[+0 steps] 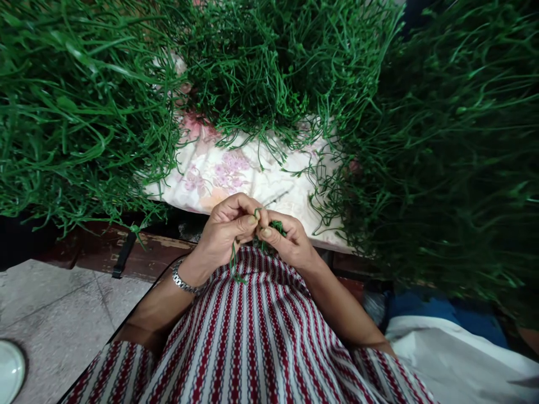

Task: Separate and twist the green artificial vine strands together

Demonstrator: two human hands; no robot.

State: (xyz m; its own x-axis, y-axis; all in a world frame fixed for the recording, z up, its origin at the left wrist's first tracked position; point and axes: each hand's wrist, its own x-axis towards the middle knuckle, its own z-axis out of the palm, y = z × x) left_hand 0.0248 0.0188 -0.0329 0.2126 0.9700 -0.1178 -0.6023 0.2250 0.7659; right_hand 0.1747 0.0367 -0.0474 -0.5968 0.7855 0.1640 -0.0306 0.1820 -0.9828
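Observation:
My left hand, with a metal watch on its wrist, pinches a thin green plant stem whose lower end hangs over my lap. My right hand is closed against it, fingertips touching the left ones. Its fingers are curled round a small bunch of green stems. A thin, dark, wire-like piece sticks out beyond my fingers over the cloth; what it is I cannot make out. Both hands are held just above the near edge of a floral cloth.
Large heaps of thin green stems with small buds lie at the left, at the back and at the right. White and blue fabric is at the lower right. A pale round object stands on the tiled floor at lower left.

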